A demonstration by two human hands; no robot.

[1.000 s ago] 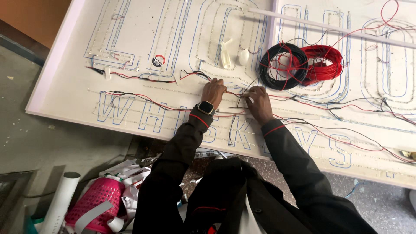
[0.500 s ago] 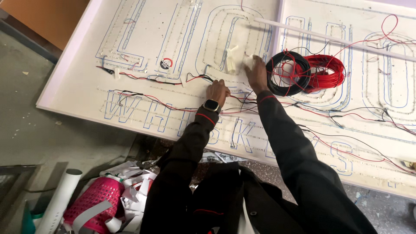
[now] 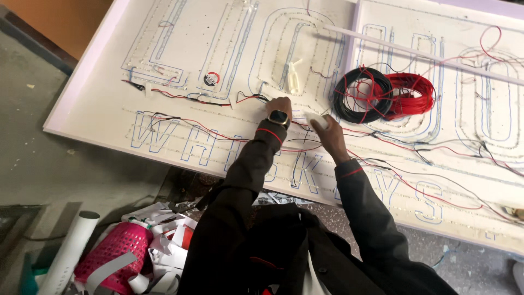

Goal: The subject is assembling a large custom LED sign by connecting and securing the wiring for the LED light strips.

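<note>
My left hand (image 3: 279,105), with a watch on its wrist, rests on the white sign board (image 3: 103,109) and pinches thin red and black wires (image 3: 240,100) against it. To its right, my right hand (image 3: 327,136) holds a small white bottle (image 3: 316,120) just above the board. A second small white bottle (image 3: 295,76) lies on the board, a little beyond my left hand. Blue letter outlines and strips of small lights cover the board.
A black wire coil (image 3: 349,104) and a red wire coil (image 3: 415,95) lie right of my hands, with loose wires trailing right. A long white rod (image 3: 415,52) crosses the board's far side. On the floor stand a pink basket (image 3: 117,254), paper scraps and a white tube (image 3: 68,254).
My right hand left the wires, reached out to the white bottles beyond them, and came back near my left hand with one bottle. My left hand stayed on the wires.
</note>
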